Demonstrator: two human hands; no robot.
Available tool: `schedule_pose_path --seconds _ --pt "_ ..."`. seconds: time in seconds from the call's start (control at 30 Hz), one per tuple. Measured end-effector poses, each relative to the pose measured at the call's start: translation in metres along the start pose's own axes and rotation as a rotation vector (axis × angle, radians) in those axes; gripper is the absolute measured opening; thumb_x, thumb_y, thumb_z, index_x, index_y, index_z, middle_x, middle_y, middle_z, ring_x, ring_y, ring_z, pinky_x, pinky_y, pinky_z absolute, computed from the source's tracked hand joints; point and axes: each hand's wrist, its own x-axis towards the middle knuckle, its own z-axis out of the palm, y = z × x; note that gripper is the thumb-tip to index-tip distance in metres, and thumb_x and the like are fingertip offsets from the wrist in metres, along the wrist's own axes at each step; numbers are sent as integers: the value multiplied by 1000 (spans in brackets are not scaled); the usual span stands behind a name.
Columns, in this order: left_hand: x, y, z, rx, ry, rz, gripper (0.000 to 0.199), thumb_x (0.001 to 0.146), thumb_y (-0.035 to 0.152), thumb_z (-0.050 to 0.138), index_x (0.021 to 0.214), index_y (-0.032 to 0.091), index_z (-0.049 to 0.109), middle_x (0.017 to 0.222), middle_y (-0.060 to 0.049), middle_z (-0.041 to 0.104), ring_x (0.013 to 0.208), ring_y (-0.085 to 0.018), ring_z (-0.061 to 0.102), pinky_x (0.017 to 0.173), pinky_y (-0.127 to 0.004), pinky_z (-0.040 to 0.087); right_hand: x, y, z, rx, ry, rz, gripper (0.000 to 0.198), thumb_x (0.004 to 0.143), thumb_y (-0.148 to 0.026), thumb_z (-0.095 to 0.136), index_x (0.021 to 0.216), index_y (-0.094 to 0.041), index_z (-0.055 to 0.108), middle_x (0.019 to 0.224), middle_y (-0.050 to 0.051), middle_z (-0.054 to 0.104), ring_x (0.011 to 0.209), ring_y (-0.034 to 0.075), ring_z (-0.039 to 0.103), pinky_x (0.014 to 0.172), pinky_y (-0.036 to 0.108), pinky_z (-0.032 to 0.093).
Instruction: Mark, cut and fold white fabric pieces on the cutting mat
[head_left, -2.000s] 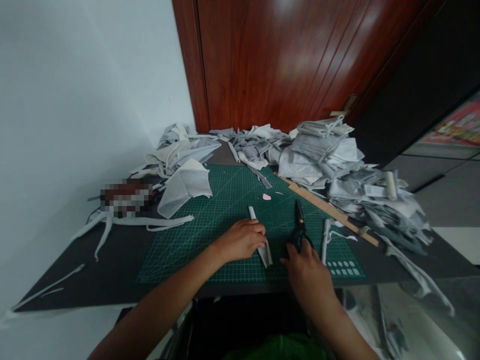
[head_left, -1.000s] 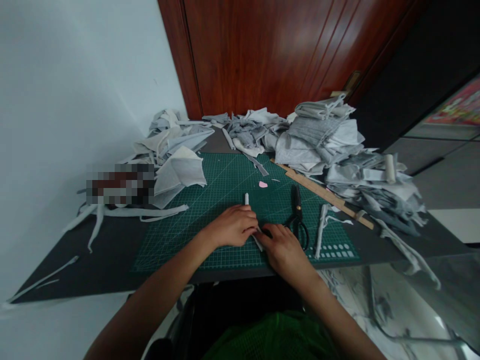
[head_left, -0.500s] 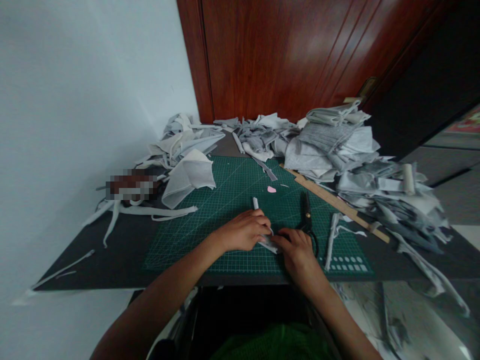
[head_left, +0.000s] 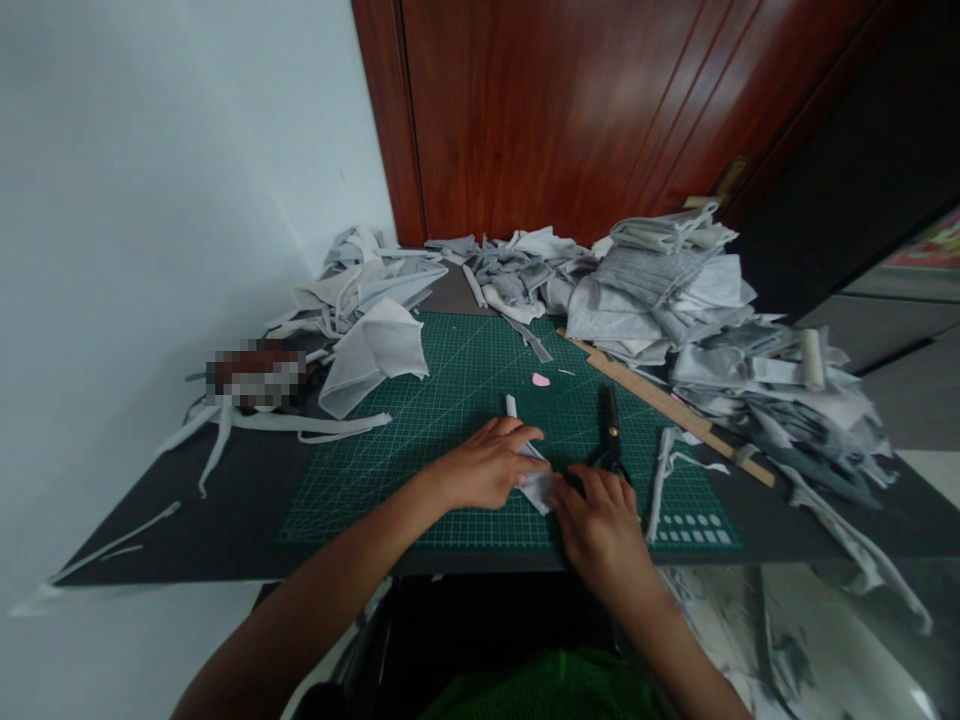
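Dim, soft daylight; edges warped

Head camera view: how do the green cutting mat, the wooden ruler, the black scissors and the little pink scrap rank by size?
Largest to smallest:
1. green cutting mat
2. wooden ruler
3. black scissors
4. pink scrap

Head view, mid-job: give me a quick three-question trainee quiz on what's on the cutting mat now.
1. True or false: the scissors lie closed on the green cutting mat, held by no hand.
2. Multiple choice: what do the left hand and right hand both work on? A) the wooden ruler B) a pale fabric strip C) the pink scrap
3. Fill in: the largest heap of grey fabric sits at the table's far ____ side.

Key: 1 true; 2 B; 3 right.
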Motion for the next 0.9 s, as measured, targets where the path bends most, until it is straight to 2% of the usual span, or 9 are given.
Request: schedule_pose_path --seconds 0.13,0.2,0.3,0.43,0.6,0.77,0.9 --pt "6 10 7 -1 73 -2 17 97 31 62 108 24 73 124 -7 60 118 -25 50 100 -40 44 -3 -4 6 21 11 32 26 100 -20 53 118 -14 70 122 17 63 109 34 53 91 50 45" --pt "11 14 13 18 93 -31 22 99 38 60 96 20 73 108 -7 63 108 -24 53 94 -38 46 -4 -5 8 28 15 45 25 99 -18 53 117 -14 71 122 17 62 107 33 53 90 49 46" --pt "14 13 20 38 71 7 18 99 33 61 95 18 72 96 -5 65 98 -22 54 89 -37 45 -4 -5 8 55 11 48 27 100 -16 51 118 -13 70 119 17 62 104 32 54 87 46 47" --pt "15 4 21 -95 51 96 12 94 25 69 104 20 72 104 -2 71 97 -19 56 90 -35 44 -3 -1 7 66 1 45 29 101 -17 48 120 -16 69 119 16 63 104 32 57 84 44 48" --pt "14 -1 19 -200 30 171 8 93 17 66 97 21 71 109 -1 73 103 -20 58 94 -35 43 -5 -1 9 37 6 64 31 100 -16 47 121 -16 70 124 18 62 108 33 58 88 47 49" --pt "13 2 17 -154 15 218 23 86 4 62 101 20 70 114 -1 71 105 -20 56 96 -34 43 -14 -4 10 -49 -4 50 38 97 -12 48 131 -14 65 135 20 58 116 35 56 94 51 49" --pt "11 6 13 -37 -28 212 32 85 4 63 110 23 69 117 -1 69 107 -21 55 93 -37 44 -17 -3 6 -131 32 128 38 95 -8 48 124 -19 69 137 21 53 118 35 55 95 51 50"
